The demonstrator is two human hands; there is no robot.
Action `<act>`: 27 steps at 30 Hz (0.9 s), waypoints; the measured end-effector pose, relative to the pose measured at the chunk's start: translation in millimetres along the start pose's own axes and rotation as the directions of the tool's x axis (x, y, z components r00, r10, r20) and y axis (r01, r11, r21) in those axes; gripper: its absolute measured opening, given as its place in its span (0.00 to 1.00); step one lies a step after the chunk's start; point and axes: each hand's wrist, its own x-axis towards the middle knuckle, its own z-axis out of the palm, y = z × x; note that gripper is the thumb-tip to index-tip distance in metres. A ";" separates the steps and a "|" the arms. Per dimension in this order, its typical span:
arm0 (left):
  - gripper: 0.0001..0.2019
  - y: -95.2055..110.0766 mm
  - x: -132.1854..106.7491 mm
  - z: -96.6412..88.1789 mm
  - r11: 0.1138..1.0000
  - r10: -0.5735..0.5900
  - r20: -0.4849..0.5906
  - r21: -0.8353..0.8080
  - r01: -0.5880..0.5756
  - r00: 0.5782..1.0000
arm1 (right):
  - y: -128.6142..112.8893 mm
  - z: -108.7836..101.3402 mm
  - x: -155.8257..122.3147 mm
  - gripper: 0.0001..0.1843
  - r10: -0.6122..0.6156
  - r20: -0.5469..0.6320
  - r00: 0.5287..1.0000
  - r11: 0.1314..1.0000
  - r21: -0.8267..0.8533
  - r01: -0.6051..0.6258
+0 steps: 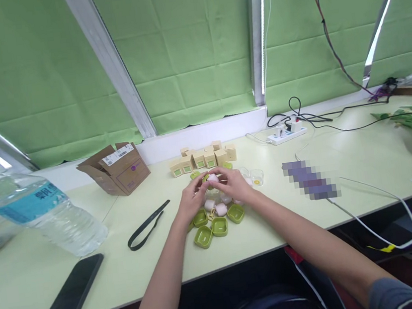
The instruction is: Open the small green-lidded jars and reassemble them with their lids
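Both my hands meet over a cluster of small parts in the middle of the table. My left hand point(192, 200) is closed on a small green square cover point(206, 177). Pinched in my right hand point(235, 185) is a white rounded piece point(213, 177), which touches the green cover. I cannot tell whether the two are joined. Below my hands lie several open green square shells point(220, 226) and more white rounded pieces point(221, 210). Clear plastic boxes point(257, 177) sit just right of my right hand.
Small beige boxes point(199, 160) stand behind my hands. On the left are an open cardboard carton point(125, 170), a black strap point(143, 228), a large water bottle point(47, 209) and a phone point(66, 302). A power strip point(287, 135) and a cabled, blurred object point(310, 180) lie right.
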 end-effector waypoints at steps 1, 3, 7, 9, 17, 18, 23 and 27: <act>0.25 -0.6 -0.2 0.3 1.000 0.015 0.015 0.012 -0.015 1.000 | -0.2 -0.7 0.2 0.18 0.003 -0.002 1.000 1.000 0.014 -0.003; 0.28 -2.2 -0.5 1.3 0.996 0.059 0.022 0.069 -0.060 0.998 | -0.1 -2.0 0.4 0.18 0.004 -0.002 1.000 1.000 0.006 -0.004; 0.26 -6.1 -1.0 4.8 0.957 0.183 -0.024 0.232 -0.173 0.983 | 1.8 -3.4 0.3 0.17 -0.014 0.009 1.000 0.999 -0.052 0.015; 0.25 -6.7 -1.3 6.2 0.938 0.217 -0.030 0.282 -0.200 0.976 | 2.2 -3.7 0.2 0.17 -0.016 0.010 1.000 0.997 -0.074 0.017; 0.23 -0.2 -2.8 7.3 0.907 0.266 -0.021 0.343 -0.242 0.964 | -2.4 -4.8 0.7 0.15 -0.019 -0.024 1.000 0.994 -0.104 0.017; 0.23 0.2 -2.9 7.3 0.905 0.266 -0.020 0.350 -0.243 0.964 | -2.7 -5.0 0.8 0.15 -0.022 -0.035 0.999 0.995 -0.095 0.019; 0.24 -0.5 -2.8 7.2 0.896 0.253 -0.021 0.382 -0.226 0.967 | -1.8 -5.6 0.8 0.15 -0.011 -0.087 0.996 0.996 -0.092 0.003; 0.23 -2.0 -2.0 7.0 0.894 0.248 -0.042 0.396 -0.212 0.968 | -0.9 -2.4 0.5 0.16 -0.011 -0.116 0.993 0.998 -0.066 0.004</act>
